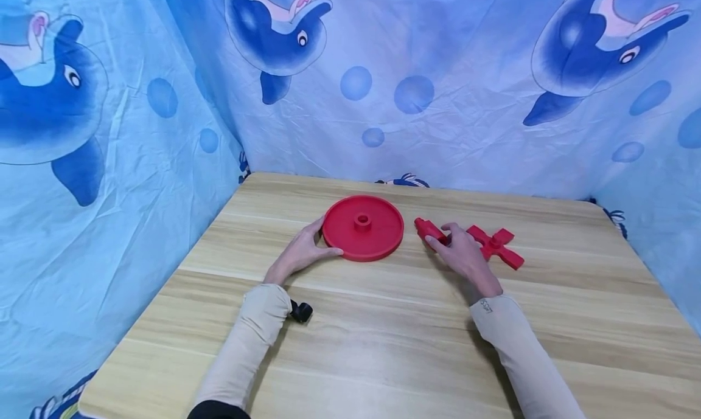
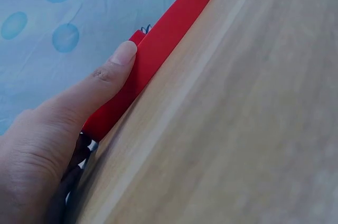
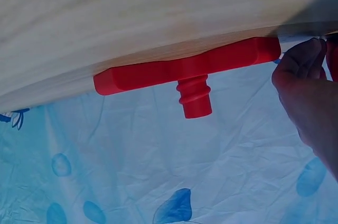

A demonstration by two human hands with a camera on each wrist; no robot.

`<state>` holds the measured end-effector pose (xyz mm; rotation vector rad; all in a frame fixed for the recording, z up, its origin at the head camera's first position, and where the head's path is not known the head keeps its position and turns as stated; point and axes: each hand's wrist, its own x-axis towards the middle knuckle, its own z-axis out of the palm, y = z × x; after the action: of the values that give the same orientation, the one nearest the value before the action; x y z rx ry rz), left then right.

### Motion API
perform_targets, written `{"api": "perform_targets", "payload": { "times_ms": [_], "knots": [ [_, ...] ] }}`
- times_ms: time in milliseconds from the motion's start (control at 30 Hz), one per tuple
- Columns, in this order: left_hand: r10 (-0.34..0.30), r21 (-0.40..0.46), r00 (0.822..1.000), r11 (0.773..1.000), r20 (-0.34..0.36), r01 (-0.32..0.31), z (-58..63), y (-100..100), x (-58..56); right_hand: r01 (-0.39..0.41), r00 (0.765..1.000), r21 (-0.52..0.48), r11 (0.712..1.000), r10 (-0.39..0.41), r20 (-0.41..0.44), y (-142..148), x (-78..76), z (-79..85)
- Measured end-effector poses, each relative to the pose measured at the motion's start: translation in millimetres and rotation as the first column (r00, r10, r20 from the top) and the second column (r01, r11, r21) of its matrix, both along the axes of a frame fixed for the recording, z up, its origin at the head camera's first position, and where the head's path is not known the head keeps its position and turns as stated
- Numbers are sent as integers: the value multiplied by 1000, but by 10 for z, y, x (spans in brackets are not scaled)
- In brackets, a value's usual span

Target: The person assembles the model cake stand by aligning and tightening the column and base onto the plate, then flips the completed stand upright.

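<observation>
Head view shows the left hand [image 1: 300,253] gripping the red round tray [image 1: 383,229] at its left edge. To the tray's right, the right hand [image 1: 463,254] pinches a red cylinder [image 1: 429,229], near the red cross [image 1: 496,243].

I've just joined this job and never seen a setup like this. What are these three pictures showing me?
There's no machine, just a person's bare left hand and right hand. The wide picture looks forward and down from the head; the others come from each wrist, the right one showing the wooden table along the top. On the table lie a red round tray and a red four-armed piece with a ridged post. The left hand grips the tray's edge; the right pinches a red cylindrical piece.
</observation>
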<state>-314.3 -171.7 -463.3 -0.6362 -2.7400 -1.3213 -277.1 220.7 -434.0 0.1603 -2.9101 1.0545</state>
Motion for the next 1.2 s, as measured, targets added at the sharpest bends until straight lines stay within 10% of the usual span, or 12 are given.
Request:
{"api": "perform_targets", "payload": {
  "times_ms": [533,1200],
  "knots": [
    [48,-44,999,998,3,-48,2,8,23,19,999,-3,1000,-19,-48,-19,48,-25],
    [58,-18,998,998,14,-57,2,6,50,58,985,-243,968,-96,-147,86,21,178]
  ]
}}
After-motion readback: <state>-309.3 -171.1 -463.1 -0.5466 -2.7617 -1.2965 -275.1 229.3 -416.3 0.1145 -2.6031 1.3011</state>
